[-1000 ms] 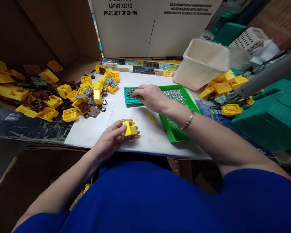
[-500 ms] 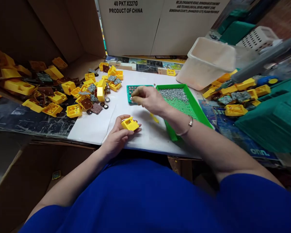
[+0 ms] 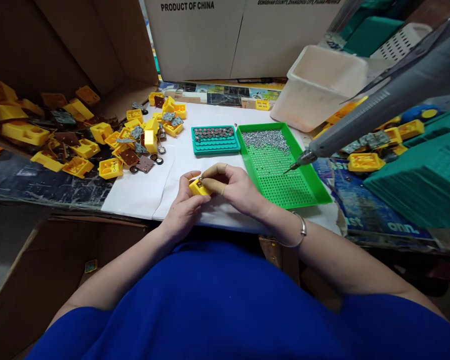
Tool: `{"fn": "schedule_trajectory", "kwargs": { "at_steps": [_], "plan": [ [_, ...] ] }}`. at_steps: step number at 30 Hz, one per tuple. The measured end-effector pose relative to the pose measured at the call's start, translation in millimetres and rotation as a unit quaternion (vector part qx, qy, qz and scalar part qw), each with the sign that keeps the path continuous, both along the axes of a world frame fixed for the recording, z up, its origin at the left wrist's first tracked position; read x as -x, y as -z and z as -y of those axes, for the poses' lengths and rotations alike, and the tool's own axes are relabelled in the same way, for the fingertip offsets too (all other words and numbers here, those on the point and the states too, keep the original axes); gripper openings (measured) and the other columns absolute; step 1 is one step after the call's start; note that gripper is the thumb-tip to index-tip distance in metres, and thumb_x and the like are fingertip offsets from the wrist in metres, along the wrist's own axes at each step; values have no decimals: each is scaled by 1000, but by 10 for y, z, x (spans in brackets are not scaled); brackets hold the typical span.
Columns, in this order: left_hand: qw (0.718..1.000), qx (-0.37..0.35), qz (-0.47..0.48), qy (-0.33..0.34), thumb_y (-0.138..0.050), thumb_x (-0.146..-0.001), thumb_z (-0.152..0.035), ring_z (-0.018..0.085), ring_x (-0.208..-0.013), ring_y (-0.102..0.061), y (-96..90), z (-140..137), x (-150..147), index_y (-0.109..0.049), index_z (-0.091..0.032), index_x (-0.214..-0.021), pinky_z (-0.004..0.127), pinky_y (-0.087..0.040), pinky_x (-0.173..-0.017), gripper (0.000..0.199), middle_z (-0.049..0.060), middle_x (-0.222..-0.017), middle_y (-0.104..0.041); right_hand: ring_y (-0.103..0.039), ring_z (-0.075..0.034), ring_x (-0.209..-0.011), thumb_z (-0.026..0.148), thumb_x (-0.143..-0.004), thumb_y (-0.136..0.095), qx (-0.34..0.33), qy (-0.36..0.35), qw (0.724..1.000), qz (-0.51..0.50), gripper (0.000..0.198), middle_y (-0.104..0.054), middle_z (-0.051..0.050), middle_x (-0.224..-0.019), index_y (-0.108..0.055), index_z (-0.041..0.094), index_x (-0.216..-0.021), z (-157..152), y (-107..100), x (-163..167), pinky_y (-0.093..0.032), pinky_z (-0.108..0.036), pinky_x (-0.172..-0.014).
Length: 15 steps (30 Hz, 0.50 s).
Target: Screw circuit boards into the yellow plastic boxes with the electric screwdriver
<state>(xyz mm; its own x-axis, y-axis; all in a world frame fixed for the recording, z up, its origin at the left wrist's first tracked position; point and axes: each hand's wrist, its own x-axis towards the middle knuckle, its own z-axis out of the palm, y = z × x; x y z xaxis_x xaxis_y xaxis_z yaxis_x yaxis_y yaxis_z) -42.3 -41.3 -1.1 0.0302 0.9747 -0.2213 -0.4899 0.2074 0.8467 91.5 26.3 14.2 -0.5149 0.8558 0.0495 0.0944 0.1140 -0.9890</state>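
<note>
Over the white paper in the middle, my left hand (image 3: 185,206) grips a small yellow plastic case (image 3: 199,188), its hollow side facing up. My right hand (image 3: 237,189) is pinched at the top of that case, with a small silvery button cell (image 3: 201,179) at its fingertips, partly hidden. Thin cots cover the thumb and a finger of this hand. Just beyond both hands lies a teal tray (image 3: 215,148) with rows of round button cells in its back part and vacant slots in front.
A green tray (image 3: 320,194) of small screws sits to the right, with an electric screwdriver (image 3: 337,130) hanging over it. Yellow cases (image 3: 110,168) and circuit parts are heaped on the left. A translucent bin (image 3: 322,75) and stacked teal trays (image 3: 423,175) stand at right.
My right hand has come back from the teal tray to the yellow case in my left hand. The screwdriver has swung into view over the green tray.
</note>
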Motion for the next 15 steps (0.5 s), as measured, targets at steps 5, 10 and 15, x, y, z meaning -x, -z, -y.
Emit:
{"fn": "schedule_trajectory", "kwargs": {
  "at_steps": [5, 10, 15],
  "plan": [
    [997, -42, -55, 36, -67, -70, -15, 15, -96, -54, 68, -21, 55, -42, -26, -119, 27, -42, -83, 56, -1, -109, -57, -60, -12, -77, 15, -75, -69, -15, -37, 994, 99, 4, -64, -1, -85, -67, 16, -78, -53, -117, -59, -48, -28, -75],
    [996, -43, -58, 47, -68, -74, -21, 15, -94, -58, 86, -58, 103, -51, -22, -112, 28, -45, -84, 42, 0, -104, -62, -60, -13, -74, 18, -78, -72, -63, -87, 972, 208, 7, -67, -3, -82, -67, 14, -78, -164, -289, -52, -47, -27, -71],
    [999, 27, 18, 35, -62, -77, -27, 23, -84, -70, 17, -89, 149, -51, -17, -102, 38, -55, -73, 30, 6, -93, -70, -66, -22, -98, 15, -89, -59, -221, 4, 901, 374, 24, -74, -11, -108, -74, 14, -107, -548, -431, 202, -47, -35, -88]
  ]
}}
